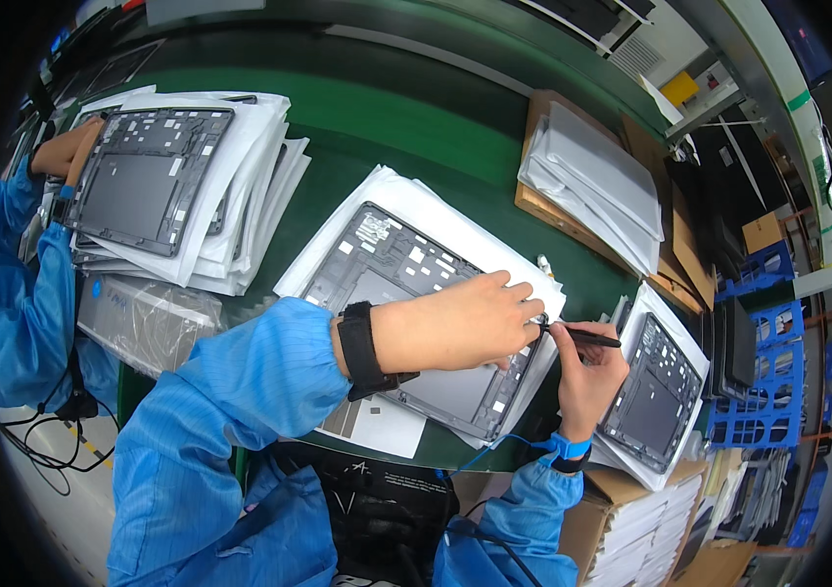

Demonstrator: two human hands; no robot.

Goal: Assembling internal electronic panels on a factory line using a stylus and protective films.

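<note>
In front of me a grey tablet back housing (406, 284) lies slanted on white foam sheets (377, 191), with small white pads stuck along its inner side. Across its right part reaches my left hand (470, 318), fingers curled at the housing's right edge; what they pinch, if anything, is hidden. My right hand (592, 382) grips a slim black pen-shaped tool (592, 338). The tool's inner end meets the left fingertips beside a small dark piece (543, 321) too small to name. A blue wrist strap (565, 447) circles my right wrist.
To the left, a co-worker's hand (64, 152) touches a stack of housings (132, 186) layered with white sheets. Another housing (653, 391) lies at right on similar sheets. Behind it stands a cardboard box of white sheets (592, 171). Blue crates (759, 362) stand further right.
</note>
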